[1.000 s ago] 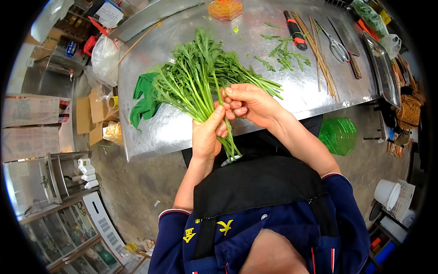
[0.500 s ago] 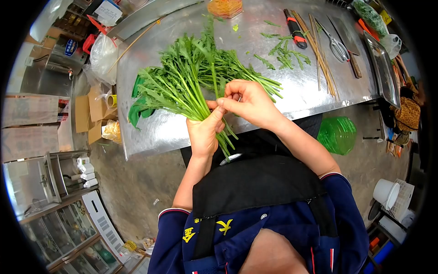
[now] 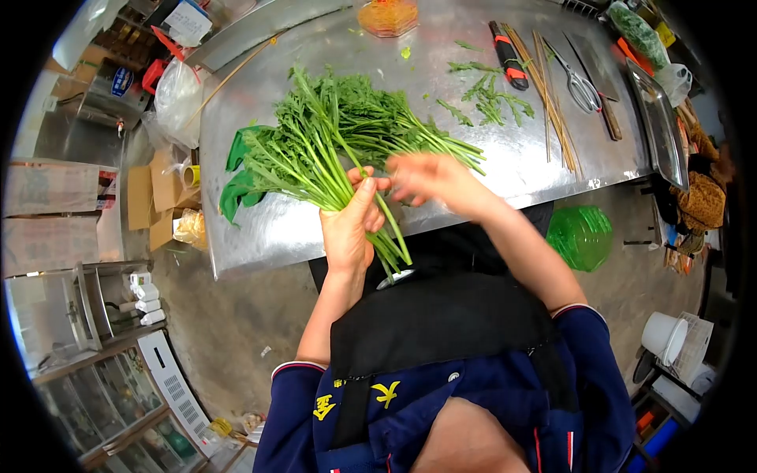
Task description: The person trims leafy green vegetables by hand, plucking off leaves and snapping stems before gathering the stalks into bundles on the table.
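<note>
My left hand (image 3: pixel 352 225) is closed around the stems of a bunch of chrysanthemum greens (image 3: pixel 311 162), with long green stems and jagged leaves. The leaves fan out over the steel table, while the cut stem ends stick out below my fist toward the apron. Just to the right of it, my right hand (image 3: pixel 434 183) is in the air, its fingers smeared by motion. Whether anything is between those fingers cannot be made out. Behind both hands lies a second pile of the same greens (image 3: pixel 394 118) on the table, stems pointing right.
On the steel table (image 3: pixel 268 236) lie loose leaf sprigs (image 3: pixel 493 98), a red-and-black cutter (image 3: pixel 509 55), thin bamboo sticks (image 3: pixel 544 94), scissors (image 3: pixel 579 88) and a knife (image 3: pixel 609 118). A metal tray (image 3: pixel 658 122) sits at the right edge. Below stands a green plastic container (image 3: pixel 581 236).
My right hand has let go of the upright stem and shifted slightly right, away from my left hand. That stem now leans left among the bunch. My left hand still grips the greens.
</note>
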